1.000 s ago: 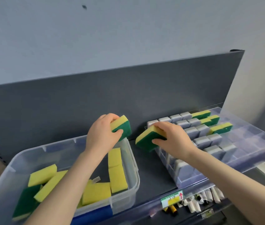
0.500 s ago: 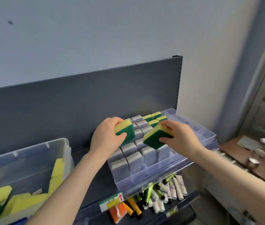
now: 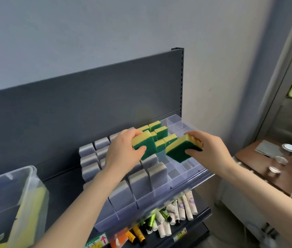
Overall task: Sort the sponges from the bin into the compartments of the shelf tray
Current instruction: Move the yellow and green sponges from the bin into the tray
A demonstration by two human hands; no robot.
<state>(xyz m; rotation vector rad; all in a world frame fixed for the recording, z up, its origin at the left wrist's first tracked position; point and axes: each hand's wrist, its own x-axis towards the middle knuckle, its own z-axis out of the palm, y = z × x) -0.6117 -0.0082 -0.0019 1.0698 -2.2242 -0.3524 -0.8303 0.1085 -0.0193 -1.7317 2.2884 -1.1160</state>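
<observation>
Sponges in both hands, up over the shelf tray (image 3: 191, 183); left hand (image 3: 123, 154) has its fingers clamped on one yellow-and-green sponge (image 3: 146, 146) above the grey blocks (image 3: 141, 181); right hand (image 3: 208, 151) pinches a second sponge (image 3: 180, 149), tilted green face forward, over bare compartments; more green sponges (image 3: 160, 131) stand upright in the back compartments; the bin (image 3: 28, 194) sits at the left with yellow sponges inside; tubes (image 3: 177, 210) lie on the shelf below.

Red arrow on shelf-edge label (image 3: 99, 242); its text unreadable.
</observation>
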